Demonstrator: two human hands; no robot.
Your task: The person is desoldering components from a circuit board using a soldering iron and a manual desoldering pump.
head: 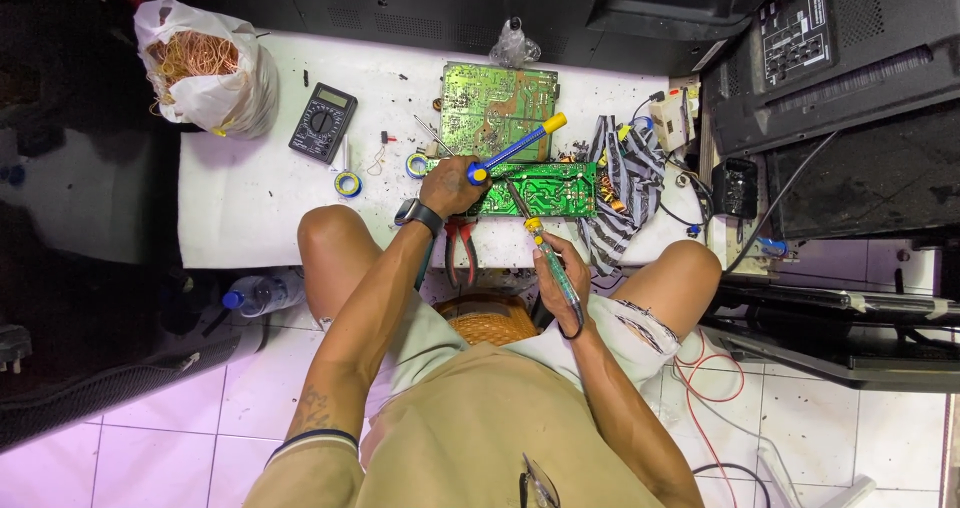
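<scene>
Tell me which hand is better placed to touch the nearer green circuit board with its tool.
Right, probably. The right hand holds a soldering iron whose tip already rests over the nearer green board. The left hand grips a blue-and-yellow desoldering pump angled up and away toward the farther board.

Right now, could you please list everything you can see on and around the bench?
circuit boards: two, green, bench centre
desoldering pump: one, blue and yellow, in left hand
soldering iron: one, yellow-green, in right hand
multimeter: one, black, bench left
bag: one, white, holding copper wire, bench far left
tape roll: one, blue-yellow, near multimeter
pliers: one, red-handled, bench front edge
bottle: one, clear, floor left
left hand: on pump
right hand: on iron
</scene>
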